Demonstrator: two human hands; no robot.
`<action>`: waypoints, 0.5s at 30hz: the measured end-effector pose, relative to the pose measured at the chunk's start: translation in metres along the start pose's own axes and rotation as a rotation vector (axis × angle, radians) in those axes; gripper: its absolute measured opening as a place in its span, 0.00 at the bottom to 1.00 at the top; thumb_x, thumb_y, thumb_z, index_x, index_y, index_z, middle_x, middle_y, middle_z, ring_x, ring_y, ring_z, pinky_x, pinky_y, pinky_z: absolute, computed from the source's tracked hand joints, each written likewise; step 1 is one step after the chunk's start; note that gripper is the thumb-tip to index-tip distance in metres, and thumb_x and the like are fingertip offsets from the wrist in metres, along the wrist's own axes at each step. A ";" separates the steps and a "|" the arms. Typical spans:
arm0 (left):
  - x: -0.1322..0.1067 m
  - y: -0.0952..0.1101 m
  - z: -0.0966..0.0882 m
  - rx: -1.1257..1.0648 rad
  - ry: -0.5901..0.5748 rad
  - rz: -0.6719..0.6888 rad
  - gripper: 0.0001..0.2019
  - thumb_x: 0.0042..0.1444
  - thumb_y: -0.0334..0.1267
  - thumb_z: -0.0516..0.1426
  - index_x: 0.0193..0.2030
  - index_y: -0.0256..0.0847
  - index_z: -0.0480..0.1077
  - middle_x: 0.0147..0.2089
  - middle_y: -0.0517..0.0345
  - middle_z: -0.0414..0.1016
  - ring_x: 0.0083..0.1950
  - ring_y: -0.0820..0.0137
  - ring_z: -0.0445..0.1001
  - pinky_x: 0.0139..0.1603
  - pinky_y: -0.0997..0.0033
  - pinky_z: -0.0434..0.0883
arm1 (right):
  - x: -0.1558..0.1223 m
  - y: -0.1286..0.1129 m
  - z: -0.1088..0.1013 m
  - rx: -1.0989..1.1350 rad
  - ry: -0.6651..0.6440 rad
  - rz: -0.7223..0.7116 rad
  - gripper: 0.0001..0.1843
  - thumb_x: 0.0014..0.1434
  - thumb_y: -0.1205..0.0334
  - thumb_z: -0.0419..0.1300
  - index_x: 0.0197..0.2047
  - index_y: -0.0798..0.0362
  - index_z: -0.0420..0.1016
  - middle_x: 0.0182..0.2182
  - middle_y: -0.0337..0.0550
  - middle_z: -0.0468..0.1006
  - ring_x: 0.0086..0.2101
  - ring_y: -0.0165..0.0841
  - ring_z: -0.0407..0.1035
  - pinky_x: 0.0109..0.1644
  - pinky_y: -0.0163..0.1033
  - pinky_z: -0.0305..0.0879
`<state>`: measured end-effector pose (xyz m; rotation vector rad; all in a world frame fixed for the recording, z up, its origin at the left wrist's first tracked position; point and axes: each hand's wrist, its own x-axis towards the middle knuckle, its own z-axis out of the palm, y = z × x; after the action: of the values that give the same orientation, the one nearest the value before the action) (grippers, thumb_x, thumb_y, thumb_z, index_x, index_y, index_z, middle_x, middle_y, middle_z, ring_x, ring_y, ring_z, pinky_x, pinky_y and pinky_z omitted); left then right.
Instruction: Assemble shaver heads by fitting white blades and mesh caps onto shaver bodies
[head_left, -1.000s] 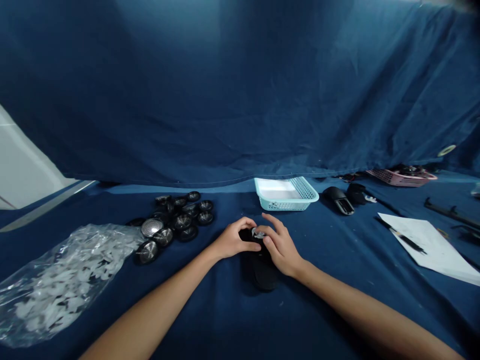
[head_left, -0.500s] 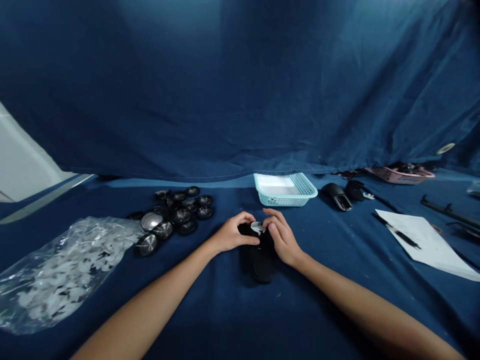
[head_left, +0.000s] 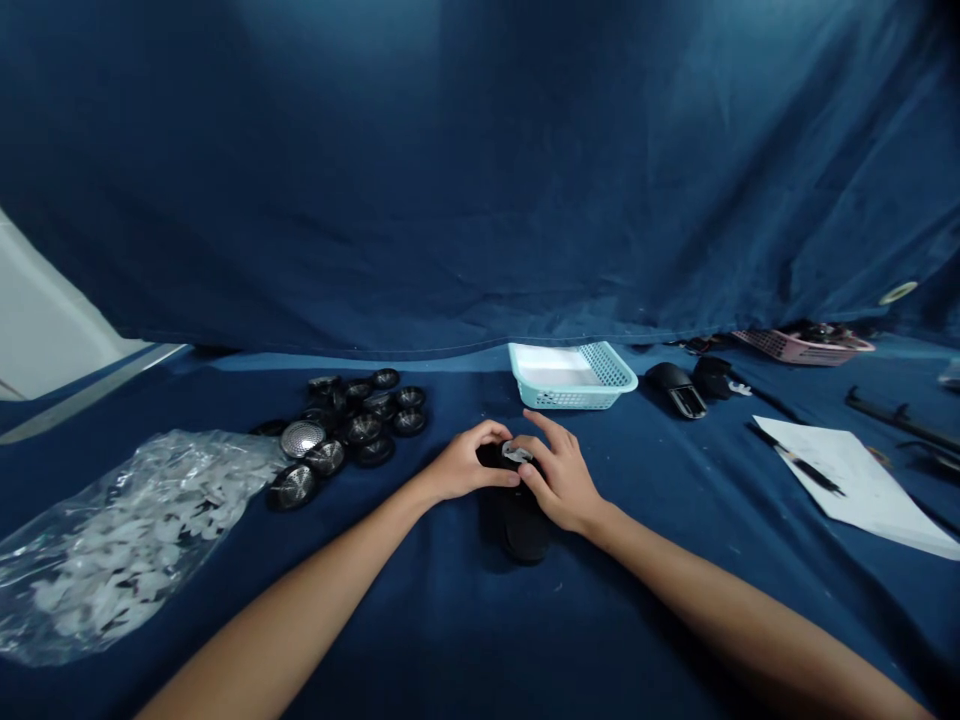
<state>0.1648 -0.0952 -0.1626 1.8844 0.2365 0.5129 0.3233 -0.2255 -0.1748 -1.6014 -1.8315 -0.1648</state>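
Note:
At the centre of the cloth, my left hand (head_left: 470, 464) curves its thumb and fingers around a round black part, mostly hidden by the hands. A small white plastic piece (head_left: 516, 453) shows on top of it. My right hand (head_left: 561, 478) comes from the other side, its fingertips on the white piece and the thumb at the near edge. Beneath and toward me lies a long black object with a rounded end (head_left: 525, 535); its kind is unclear. Several round black mesh-faced caps (head_left: 364, 428) lie left of my hands. A clear plastic bag (head_left: 142, 540) of similar white pieces lies further left.
Beyond my hands stands a light blue basket (head_left: 574, 397) with something white inside. A black computer mouse-like item (head_left: 675, 388), a white paper sheet (head_left: 862, 490) with a black pen-like tool (head_left: 810, 470), and a pink basket (head_left: 806, 347) lie right. A blue curtain (head_left: 480, 180) hangs behind.
The fingers of my right hand have shifted left over the white piece, covering more of it. My left hand keeps its place around the black part.

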 end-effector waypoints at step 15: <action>-0.001 0.003 0.000 -0.010 0.001 -0.017 0.27 0.42 0.39 0.70 0.48 0.41 0.67 0.47 0.55 0.73 0.53 0.61 0.70 0.57 0.60 0.63 | -0.002 0.004 0.005 0.144 0.083 0.054 0.14 0.68 0.54 0.48 0.49 0.49 0.70 0.59 0.51 0.63 0.60 0.45 0.58 0.60 0.55 0.57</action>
<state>0.1636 -0.0969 -0.1605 1.8711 0.2505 0.5028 0.3248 -0.2241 -0.1808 -1.5197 -1.6961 -0.0719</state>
